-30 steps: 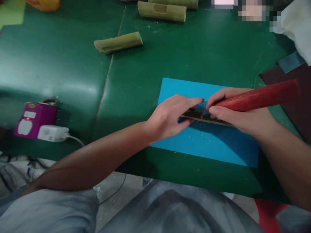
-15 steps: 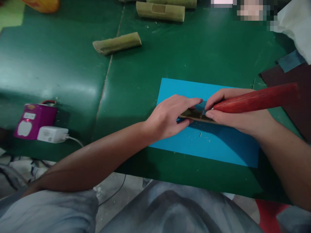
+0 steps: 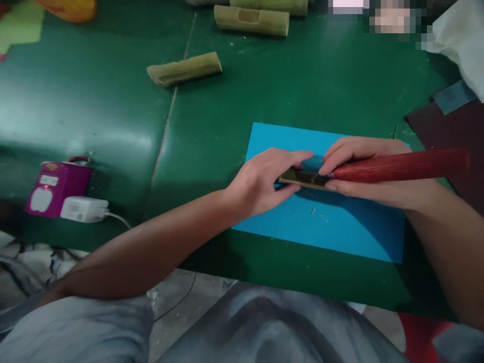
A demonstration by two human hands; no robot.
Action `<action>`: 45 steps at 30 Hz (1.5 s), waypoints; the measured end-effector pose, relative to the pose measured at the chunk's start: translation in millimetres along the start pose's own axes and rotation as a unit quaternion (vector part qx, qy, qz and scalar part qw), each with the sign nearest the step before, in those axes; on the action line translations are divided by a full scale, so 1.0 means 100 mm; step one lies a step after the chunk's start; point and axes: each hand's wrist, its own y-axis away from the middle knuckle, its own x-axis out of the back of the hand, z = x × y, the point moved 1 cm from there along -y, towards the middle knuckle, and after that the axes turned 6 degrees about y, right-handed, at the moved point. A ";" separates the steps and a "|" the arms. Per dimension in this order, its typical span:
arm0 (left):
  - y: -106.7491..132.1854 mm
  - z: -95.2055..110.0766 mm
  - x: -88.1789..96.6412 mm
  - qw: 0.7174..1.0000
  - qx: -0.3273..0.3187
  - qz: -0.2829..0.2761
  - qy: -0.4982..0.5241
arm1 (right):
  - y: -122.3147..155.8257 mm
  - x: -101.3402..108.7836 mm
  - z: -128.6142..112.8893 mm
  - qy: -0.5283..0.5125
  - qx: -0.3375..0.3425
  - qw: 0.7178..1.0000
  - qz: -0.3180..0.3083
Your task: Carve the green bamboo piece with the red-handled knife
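Observation:
On a blue sheet (image 3: 363, 227) lies a narrow piece of bamboo (image 3: 306, 177), dark on its upper face with a pale near edge. My left hand (image 3: 260, 179) grips its left end between thumb and fingers. My right hand (image 3: 378, 186) is closed around a carving knife (image 3: 397, 165) with a thick red wooden handle. The knife's short metal tip touches the bamboo's upper face or hovers just over it; the exact contact is too small to tell. Right fingers also rest by the bamboo's right end, which they hide. Pale shavings (image 3: 312, 210) are scattered on the sheet.
A cut bamboo tube (image 3: 185, 69) lies farther back on the green table (image 3: 204, 151). Behind it is a notched bamboo tube (image 3: 251, 20). At left stands a purple box (image 3: 56, 189) with a white charger (image 3: 83, 209) and cable. Dark sheets (image 3: 449, 136) lie at right.
The knife's handle has swung lower at its far end and slid slightly right. My right hand has turned with it. The left hand stays on the bamboo.

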 end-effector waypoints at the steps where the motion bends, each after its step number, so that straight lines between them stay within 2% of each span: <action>1: 0.00 0.00 0.00 1.000 0.001 0.001 0.002 | 0.00 -0.01 0.02 -0.003 0.007 1.000 0.003; 10: 0.00 -0.02 -0.01 1.000 -0.009 0.017 0.015 | 0.00 -0.06 0.02 0.007 -0.010 0.998 0.056; 27: -0.01 -0.03 -0.01 0.999 -0.031 0.029 0.005 | 0.00 -0.07 0.02 0.027 0.007 0.998 0.055; 33: -0.03 -0.06 -0.02 1.000 -0.024 0.010 -0.011 | 0.01 -0.09 0.04 0.065 -0.018 0.995 0.075; 45: -0.05 -0.07 0.01 0.999 -0.019 0.026 0.025 | 0.04 -0.11 0.08 0.077 -0.018 0.992 0.095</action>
